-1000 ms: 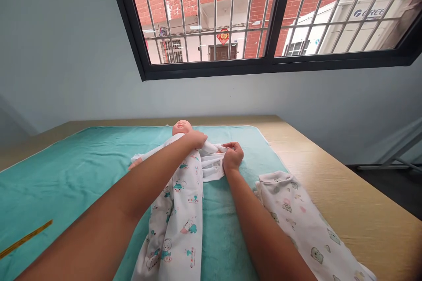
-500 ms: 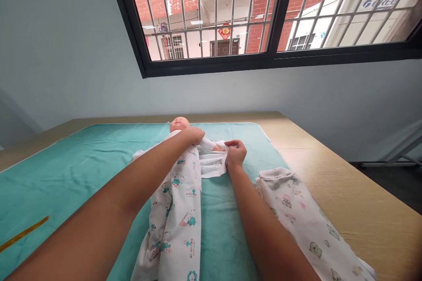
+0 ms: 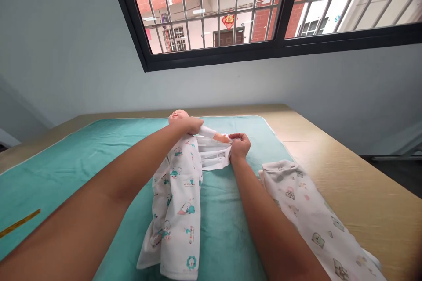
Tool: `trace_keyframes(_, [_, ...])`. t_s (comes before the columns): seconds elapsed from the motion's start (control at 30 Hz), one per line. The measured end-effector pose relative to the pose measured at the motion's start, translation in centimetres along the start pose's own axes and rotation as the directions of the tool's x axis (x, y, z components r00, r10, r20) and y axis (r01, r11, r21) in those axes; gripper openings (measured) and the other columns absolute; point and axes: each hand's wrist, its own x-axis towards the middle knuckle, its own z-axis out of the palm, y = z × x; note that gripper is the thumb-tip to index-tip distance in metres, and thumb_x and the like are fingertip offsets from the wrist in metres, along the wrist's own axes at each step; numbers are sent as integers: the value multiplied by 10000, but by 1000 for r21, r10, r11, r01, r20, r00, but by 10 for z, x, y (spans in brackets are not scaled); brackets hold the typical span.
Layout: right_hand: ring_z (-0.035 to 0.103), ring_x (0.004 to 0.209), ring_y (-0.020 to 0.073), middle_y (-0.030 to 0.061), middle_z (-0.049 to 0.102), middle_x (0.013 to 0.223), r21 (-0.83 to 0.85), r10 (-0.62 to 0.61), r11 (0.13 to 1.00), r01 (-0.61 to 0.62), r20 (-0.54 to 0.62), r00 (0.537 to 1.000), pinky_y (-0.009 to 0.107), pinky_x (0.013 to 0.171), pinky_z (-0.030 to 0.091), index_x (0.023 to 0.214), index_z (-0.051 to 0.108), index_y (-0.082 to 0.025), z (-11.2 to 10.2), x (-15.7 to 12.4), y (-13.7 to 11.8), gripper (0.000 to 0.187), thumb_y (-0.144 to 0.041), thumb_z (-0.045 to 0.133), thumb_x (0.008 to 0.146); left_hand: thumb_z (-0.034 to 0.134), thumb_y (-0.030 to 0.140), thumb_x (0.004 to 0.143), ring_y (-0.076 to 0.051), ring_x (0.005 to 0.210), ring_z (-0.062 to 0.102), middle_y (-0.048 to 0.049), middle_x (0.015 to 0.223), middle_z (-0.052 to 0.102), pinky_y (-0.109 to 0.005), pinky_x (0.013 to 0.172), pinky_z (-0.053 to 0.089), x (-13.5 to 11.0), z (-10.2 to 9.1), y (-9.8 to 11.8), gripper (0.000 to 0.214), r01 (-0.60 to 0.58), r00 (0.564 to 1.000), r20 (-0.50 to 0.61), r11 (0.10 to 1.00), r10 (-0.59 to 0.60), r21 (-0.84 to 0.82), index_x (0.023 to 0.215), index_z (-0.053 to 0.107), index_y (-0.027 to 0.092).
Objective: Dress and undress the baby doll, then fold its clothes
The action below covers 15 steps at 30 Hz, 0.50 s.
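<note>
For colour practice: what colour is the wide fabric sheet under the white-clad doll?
Turquoise sheet; head view.

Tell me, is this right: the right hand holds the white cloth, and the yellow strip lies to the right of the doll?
Not quite: the head view shows the yellow strip left of the doll, not right. The right hand does hold the white cloth.

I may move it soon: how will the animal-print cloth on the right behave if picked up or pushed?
The animal-print cloth looks floppy, given its creased top edge. It is probably light, as the fabric seems thin. Lying flat, partly on the teal mat, it likely won't roll but may wrinkle if pushed.
</note>
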Motion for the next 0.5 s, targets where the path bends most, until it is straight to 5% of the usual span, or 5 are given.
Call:
trace_keyframes(0.2, [619,844,199,26,690,863,-126,-110,983,136,192,975,329,826,485,796,590,-220,0,-7,-21,249,-177,398,644,692,158,624,-294,916,636,-98,1035,662,-385,781,474,-7,-17,0,469,-125,968,239,971,75,202,1079,627,252])
trace_keyframes(0.37, [620,837,198,5,707,874,-295,-147,886,357,552,821,317,811,468,817,637,-246,5,-18,-35,179,-204,473,760,637,179,692,-279,893,656,-111,1054,679,-374,787,489,-15,-15,3,458,-226,951,261,948,164,226,1144,589,236])
trace_keyframes(0.5, [588,1049,263,46,713,1003,-407,-108,784,469,654,748,438,996,375,848,667,-244,8,-25,-32,195,-142,588,701,614,162,710,-282,843,672,-109,970,703,-382,783,498,-17,-12,15,369,-306,930,276,927,242,219,1075,628,212])
